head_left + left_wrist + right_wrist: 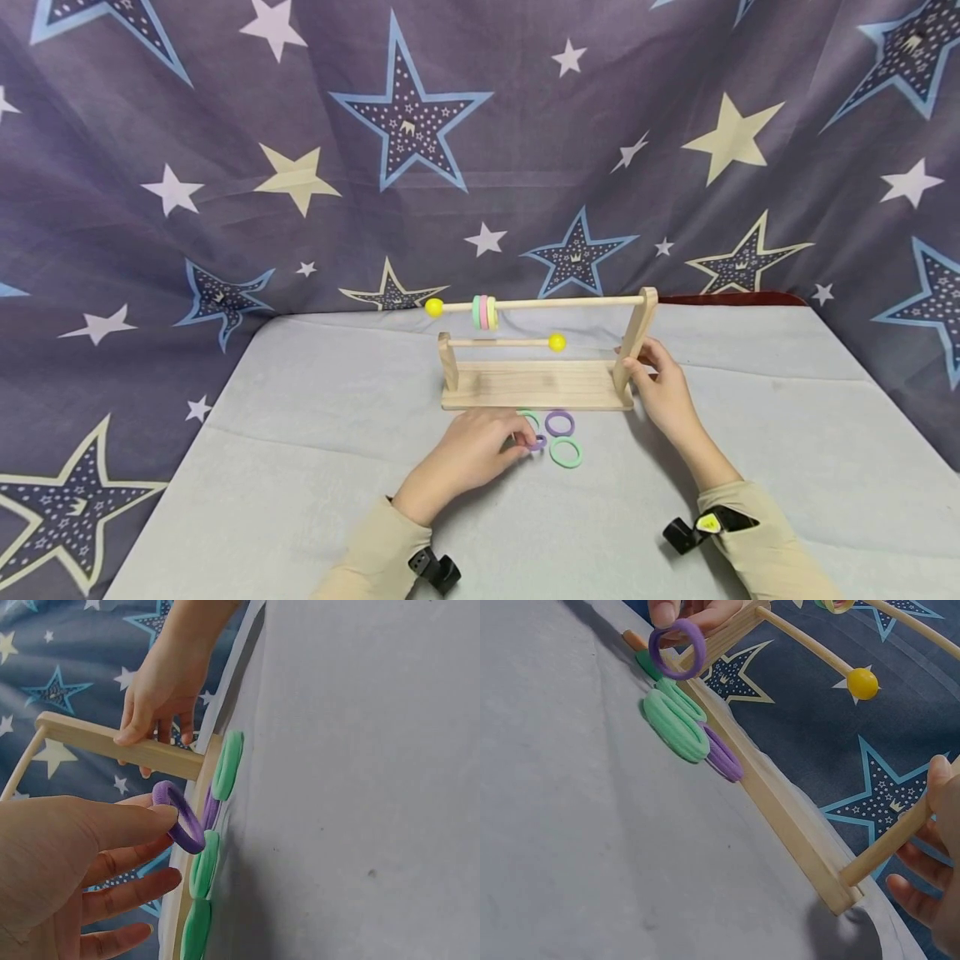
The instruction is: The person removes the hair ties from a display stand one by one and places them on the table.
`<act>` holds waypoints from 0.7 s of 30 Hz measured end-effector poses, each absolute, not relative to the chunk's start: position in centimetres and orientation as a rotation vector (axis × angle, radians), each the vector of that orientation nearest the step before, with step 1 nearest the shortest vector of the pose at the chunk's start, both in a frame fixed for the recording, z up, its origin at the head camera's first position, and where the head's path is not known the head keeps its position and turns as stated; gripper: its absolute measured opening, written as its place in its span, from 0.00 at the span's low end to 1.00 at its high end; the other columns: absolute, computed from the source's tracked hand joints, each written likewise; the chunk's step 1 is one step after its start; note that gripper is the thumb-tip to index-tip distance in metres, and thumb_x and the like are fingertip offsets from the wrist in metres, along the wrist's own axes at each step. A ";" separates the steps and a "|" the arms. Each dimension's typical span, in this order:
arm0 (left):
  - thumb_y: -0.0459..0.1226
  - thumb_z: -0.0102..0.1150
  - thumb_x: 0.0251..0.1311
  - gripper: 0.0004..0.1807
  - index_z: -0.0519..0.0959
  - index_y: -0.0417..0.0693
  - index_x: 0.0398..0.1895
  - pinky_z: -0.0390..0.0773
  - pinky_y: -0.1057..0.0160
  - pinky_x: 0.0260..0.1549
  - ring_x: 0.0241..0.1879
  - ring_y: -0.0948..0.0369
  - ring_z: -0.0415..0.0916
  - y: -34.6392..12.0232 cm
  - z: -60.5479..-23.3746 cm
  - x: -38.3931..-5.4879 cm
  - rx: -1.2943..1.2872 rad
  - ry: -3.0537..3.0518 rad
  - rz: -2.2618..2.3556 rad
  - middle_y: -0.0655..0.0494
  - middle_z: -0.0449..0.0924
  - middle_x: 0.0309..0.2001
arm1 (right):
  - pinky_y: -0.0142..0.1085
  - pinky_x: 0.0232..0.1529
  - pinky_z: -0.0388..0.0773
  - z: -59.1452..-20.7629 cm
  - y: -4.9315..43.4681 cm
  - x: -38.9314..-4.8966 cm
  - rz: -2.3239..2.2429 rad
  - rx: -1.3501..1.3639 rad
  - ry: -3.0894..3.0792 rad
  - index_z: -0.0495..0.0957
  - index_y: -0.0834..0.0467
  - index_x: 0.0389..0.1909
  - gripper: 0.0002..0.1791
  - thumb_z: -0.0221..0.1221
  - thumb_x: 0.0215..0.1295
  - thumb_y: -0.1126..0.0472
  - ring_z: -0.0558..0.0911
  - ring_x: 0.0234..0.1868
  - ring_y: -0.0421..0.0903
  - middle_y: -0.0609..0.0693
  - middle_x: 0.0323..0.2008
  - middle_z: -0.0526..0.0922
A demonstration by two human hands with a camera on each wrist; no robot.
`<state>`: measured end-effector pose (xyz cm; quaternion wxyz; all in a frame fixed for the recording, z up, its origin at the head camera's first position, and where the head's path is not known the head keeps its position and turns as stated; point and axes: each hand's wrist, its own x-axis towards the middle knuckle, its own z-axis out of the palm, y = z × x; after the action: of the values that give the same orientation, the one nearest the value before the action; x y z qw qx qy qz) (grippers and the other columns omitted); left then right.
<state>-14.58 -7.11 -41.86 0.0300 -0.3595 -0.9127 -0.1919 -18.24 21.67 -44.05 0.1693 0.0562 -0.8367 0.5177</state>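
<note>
My left hand (476, 446) pinches a small purple hair tie (196, 841) between thumb and index finger, just above the table; its other fingers are spread. Around it lie green hair ties (671, 731) and another purple hair tie (724, 759), along the front of a wooden rack (540, 400). My right hand (663, 392) holds the rack's tall right upright (637, 337), thumb on the near side and fingers behind. On the upper rod (570, 303) hang green, pink and yellow hair ties (484, 313), near its left end.
A yellow ball (434, 307) tips the upper rod on the left. The lower rod (498, 342) carries another yellow ball (557, 342) at its right end. Grey cloth (300, 483) covers the table, and a star-patterned curtain (450, 225) hangs behind it.
</note>
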 end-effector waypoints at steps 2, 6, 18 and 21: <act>0.41 0.68 0.60 0.04 0.84 0.63 0.36 0.76 0.63 0.39 0.36 0.69 0.78 -7.1 -42.0 -14.6 -1.120 -2.814 -0.577 0.72 0.79 0.31 | 0.24 0.42 0.70 -44.1 21.7 -18.2 1.477 0.165 -2.373 0.72 0.65 0.61 0.19 0.56 0.73 0.61 0.75 0.49 0.33 0.62 0.52 0.82; 0.42 0.69 0.60 0.04 0.84 0.65 0.36 0.75 0.64 0.40 0.35 0.70 0.76 -7.0 -42.2 -14.6 -1.117 -2.837 -0.544 0.73 0.77 0.30 | 0.24 0.42 0.70 -44.2 21.8 -18.3 1.477 0.170 -2.369 0.72 0.64 0.61 0.19 0.55 0.73 0.61 0.75 0.49 0.33 0.62 0.52 0.82; 0.43 0.67 0.61 0.03 0.84 0.64 0.37 0.76 0.60 0.48 0.45 0.64 0.80 -7.0 -42.5 -14.6 -1.121 -2.803 -0.462 0.69 0.81 0.38 | 0.25 0.42 0.70 -44.2 21.8 -18.4 1.486 0.162 -2.379 0.71 0.65 0.62 0.20 0.55 0.73 0.61 0.75 0.50 0.35 0.62 0.53 0.81; 0.43 0.68 0.61 0.03 0.85 0.64 0.37 0.76 0.60 0.49 0.45 0.65 0.79 -7.1 -42.7 -14.6 -1.121 -2.826 -0.447 0.70 0.81 0.38 | 0.25 0.42 0.70 -44.3 21.8 -18.4 1.483 0.156 -2.384 0.71 0.65 0.61 0.19 0.55 0.74 0.61 0.76 0.51 0.39 0.62 0.52 0.81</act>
<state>-14.62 -7.08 -42.66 0.0345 -0.3647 -0.9191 -0.1452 -18.40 21.83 -44.25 0.1639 0.0548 -0.8363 0.5203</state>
